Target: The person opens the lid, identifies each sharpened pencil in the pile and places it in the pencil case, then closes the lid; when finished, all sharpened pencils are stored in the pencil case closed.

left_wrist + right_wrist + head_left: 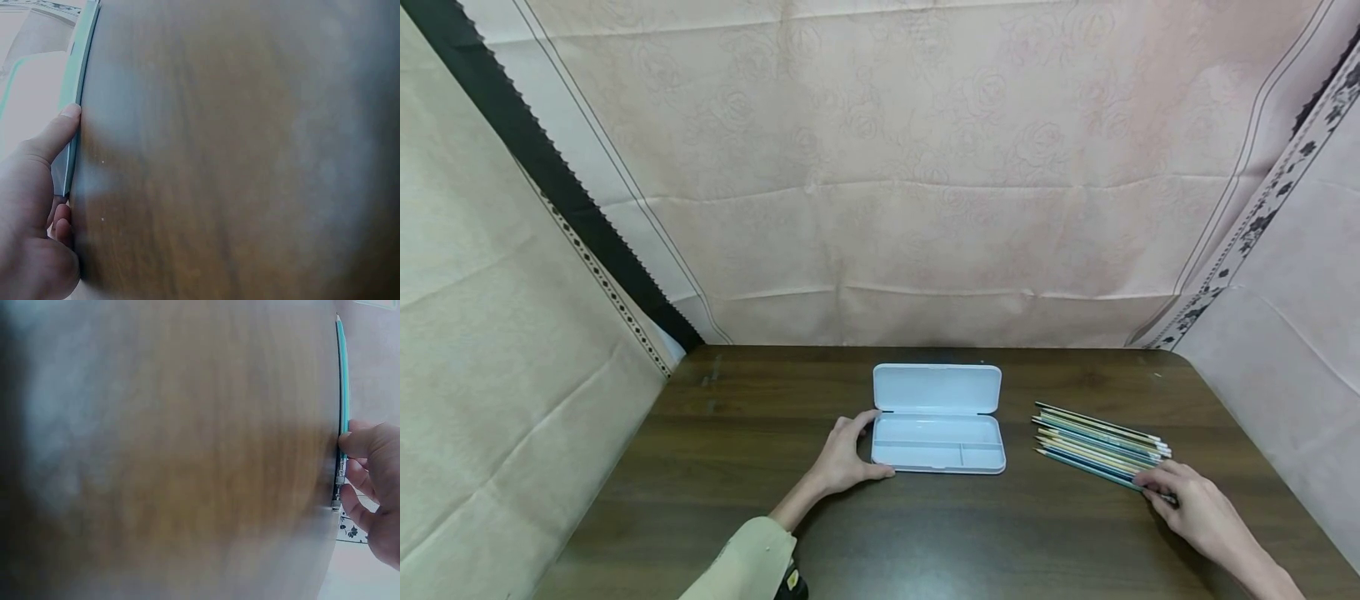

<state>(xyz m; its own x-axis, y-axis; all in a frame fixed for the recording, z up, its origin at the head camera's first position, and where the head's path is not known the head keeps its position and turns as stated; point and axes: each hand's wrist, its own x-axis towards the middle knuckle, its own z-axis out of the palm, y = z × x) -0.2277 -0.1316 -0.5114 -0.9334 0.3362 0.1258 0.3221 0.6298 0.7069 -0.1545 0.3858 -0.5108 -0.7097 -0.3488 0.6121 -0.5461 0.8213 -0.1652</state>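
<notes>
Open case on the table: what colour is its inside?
Pale blue inside the open case, seen best in the head view.

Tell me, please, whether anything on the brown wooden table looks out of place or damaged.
Nothing stands out: the open light blue rectangular case sits straight, and the slim blue and yellowish pencils lie side by side, ends slightly uneven, without visible breakage.
</notes>
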